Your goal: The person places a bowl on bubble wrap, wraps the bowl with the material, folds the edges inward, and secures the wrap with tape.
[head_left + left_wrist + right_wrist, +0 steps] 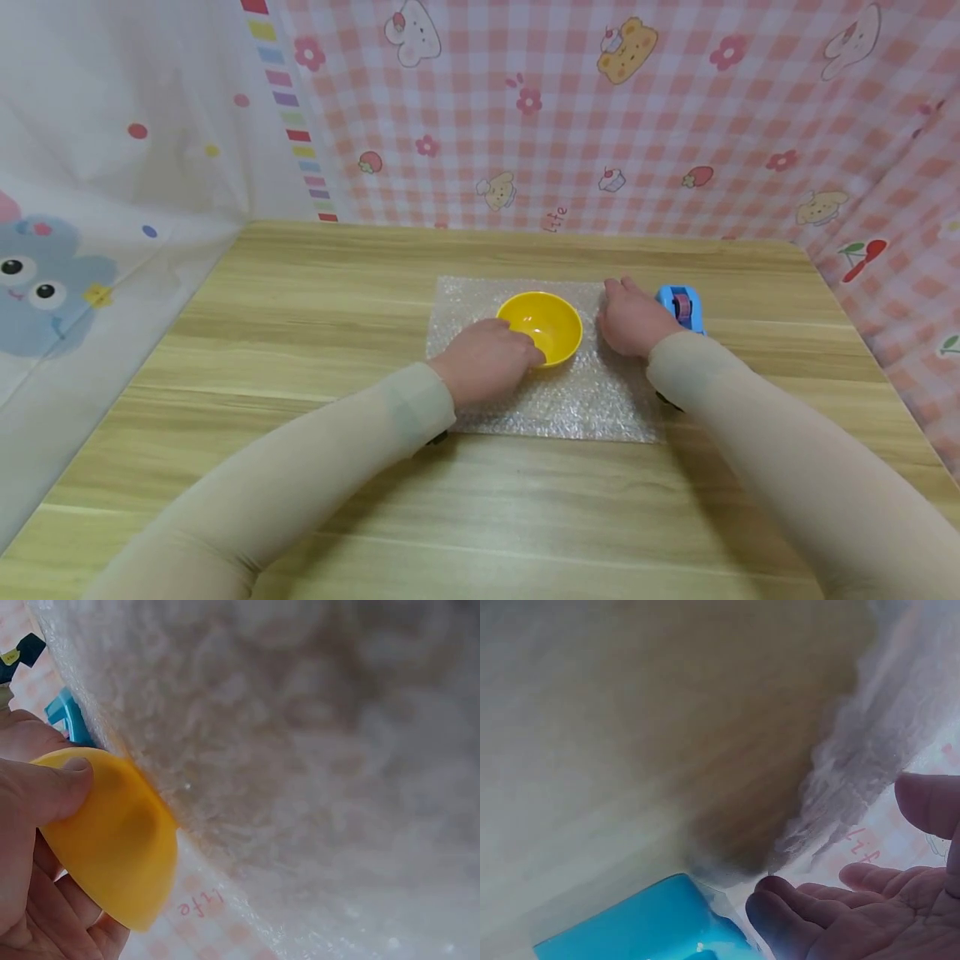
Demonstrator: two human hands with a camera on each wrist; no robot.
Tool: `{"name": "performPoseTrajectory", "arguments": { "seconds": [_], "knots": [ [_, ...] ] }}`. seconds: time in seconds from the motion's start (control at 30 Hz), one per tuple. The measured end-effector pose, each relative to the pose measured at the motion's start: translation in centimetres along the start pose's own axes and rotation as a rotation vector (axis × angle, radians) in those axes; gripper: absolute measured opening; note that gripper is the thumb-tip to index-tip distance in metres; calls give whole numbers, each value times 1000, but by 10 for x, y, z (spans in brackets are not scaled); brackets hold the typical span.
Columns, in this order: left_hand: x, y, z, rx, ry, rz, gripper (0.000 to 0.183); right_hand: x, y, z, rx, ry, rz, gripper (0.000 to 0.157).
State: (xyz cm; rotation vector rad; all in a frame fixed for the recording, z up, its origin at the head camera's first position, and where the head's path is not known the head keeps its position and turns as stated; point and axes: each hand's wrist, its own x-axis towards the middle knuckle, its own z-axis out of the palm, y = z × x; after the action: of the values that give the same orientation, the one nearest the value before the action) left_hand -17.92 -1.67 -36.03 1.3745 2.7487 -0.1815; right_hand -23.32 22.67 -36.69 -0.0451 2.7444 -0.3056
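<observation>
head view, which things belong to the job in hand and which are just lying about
Likely in the job:
yellow bowl, held by the left hand
bubble wrap, under the bowl

Apparently just lying about:
blue tape dispenser, unheld near the right hand, though possibly needed

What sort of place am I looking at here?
Perhaps a small screened-off work corner: a wood-grain table, a cartoon-printed pink backdrop behind it, and bubble wrap lying beside a blue tape dispenser.
</observation>
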Motion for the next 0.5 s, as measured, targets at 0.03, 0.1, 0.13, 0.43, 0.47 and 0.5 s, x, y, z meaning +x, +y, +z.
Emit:
{"name": "performPoseTrajectory", "arguments": {
  "seconds": [0.03,0.1,0.13,0.43,0.47,0.5],
  "knots": [
    [0,0,0,-2,-1,0,24,0,0,0,4,-5,7,74],
    [0,0,0,-4,-3,1,24,1,-1,0,7,-12,21,76],
    [0,0,0,-5,-3,1,24,1,-2,0,13,-15,26,77],
    [0,-1,1,2,-3,8,23,2,-5,-3,125,-8,64,82],
    [0,0,0,0,-4,7,23,2,-5,-4,138,-6,66,83],
    [0,0,0,-1,-4,7,23,2,-5,-4,148,-4,65,84]
  ]
}}
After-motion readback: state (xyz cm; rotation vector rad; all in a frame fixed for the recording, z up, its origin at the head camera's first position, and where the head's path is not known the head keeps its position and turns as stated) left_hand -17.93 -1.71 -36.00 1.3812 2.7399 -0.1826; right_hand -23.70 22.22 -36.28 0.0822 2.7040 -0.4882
